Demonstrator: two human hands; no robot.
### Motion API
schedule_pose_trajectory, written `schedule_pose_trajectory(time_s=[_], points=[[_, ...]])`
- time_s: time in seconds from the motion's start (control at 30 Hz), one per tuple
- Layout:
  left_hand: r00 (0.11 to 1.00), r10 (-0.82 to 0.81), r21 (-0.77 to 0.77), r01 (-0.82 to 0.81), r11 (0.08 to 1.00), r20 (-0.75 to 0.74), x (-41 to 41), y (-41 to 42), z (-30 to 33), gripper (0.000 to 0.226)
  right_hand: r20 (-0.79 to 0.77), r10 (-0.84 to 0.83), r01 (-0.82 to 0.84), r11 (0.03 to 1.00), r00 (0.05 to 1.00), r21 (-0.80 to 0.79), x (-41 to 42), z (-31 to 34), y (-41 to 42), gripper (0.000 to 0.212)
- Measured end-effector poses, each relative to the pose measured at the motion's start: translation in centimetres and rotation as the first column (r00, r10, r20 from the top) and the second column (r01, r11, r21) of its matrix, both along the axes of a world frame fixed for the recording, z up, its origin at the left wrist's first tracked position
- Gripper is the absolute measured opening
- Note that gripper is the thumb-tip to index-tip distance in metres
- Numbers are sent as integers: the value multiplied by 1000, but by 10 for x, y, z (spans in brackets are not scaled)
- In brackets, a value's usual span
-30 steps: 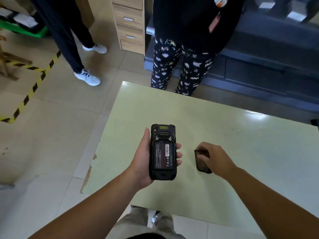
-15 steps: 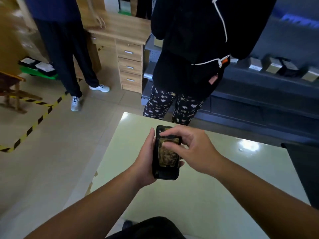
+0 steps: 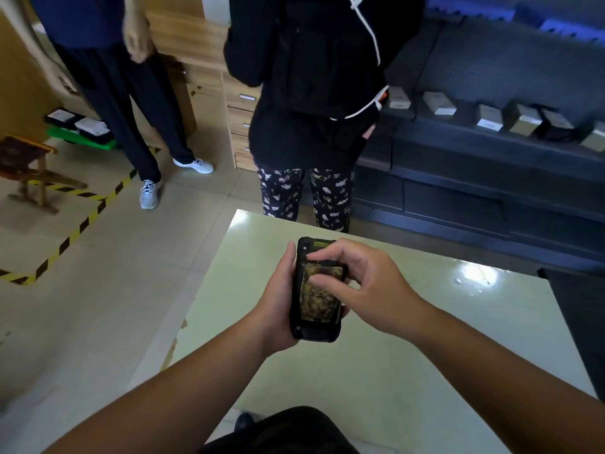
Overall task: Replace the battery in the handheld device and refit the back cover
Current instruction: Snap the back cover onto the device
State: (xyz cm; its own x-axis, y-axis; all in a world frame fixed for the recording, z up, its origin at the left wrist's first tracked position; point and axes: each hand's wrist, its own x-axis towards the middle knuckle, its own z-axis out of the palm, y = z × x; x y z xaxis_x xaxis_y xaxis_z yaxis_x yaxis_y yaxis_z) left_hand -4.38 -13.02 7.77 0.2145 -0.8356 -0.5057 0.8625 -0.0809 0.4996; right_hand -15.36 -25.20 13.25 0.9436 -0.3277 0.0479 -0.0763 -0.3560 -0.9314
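Item, centre of frame: handheld device (image 3: 316, 329), back up, above the pale green table (image 3: 376, 371); our left hand (image 3: 278, 309) gripped its left edge, fingers wrapped behind. Back cover (image 3: 319, 298), worn gold-brown, lay over the battery bay, our right hand (image 3: 360, 290) pressing its upper end, thumb and fingertips bent close. We judged the battery step done, though hidden; the cover's seating remained unconfirmed.

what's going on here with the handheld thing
A person is refitting the back of a black handheld device. The left hand cradles it above the pale green table, back side up. The right hand presses the back cover onto the battery bay with its fingertips. Whether the cover has fully clicked in cannot be told. Two other people stand beyond the table.
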Motion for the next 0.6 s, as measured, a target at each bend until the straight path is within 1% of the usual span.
schedule_pose_trajectory(time_s=[0.17, 0.27, 0.33, 0.4, 0.47, 0.53, 0.6], points=[[1000, -13, 6, 13, 1000, -2, 1, 1, 0, 84, 11, 142, -141, 987, 990, -71, -6, 8, -6, 35], [1000, -1, -16, 1, 1000, -3, 1, 0, 3, 82, -16, 148, -149, 988, 989, -37, -4, 11, -12, 37], [1000, -21, -29, 21, 999, 0, 0, 0, 5, 82, -46, 175, -176, 984, 984, -34, -3, 12, -13, 38], [999, -40, -41, 40, 998, -1, 0, 1, 6, 85, -71, 178, -185, 975, 982, -124, -3, 10, -14, 38], [999, -41, -48, 41, 998, 9, -1, 1, 8, 86, -83, 131, -151, 936, 988, -317, -5, 7, -16, 38], [998, -57, -53, 58, 997, 28, -3, 2, 11, 82, -113, 63, -111, 868, 992, -485, -7, 2, -16, 38], [996, -72, -68, 75, 995, 45, -6, 3, 14, 71, -119, 19, -81, 839, 993, -538, -11, -4, -13, 35]])
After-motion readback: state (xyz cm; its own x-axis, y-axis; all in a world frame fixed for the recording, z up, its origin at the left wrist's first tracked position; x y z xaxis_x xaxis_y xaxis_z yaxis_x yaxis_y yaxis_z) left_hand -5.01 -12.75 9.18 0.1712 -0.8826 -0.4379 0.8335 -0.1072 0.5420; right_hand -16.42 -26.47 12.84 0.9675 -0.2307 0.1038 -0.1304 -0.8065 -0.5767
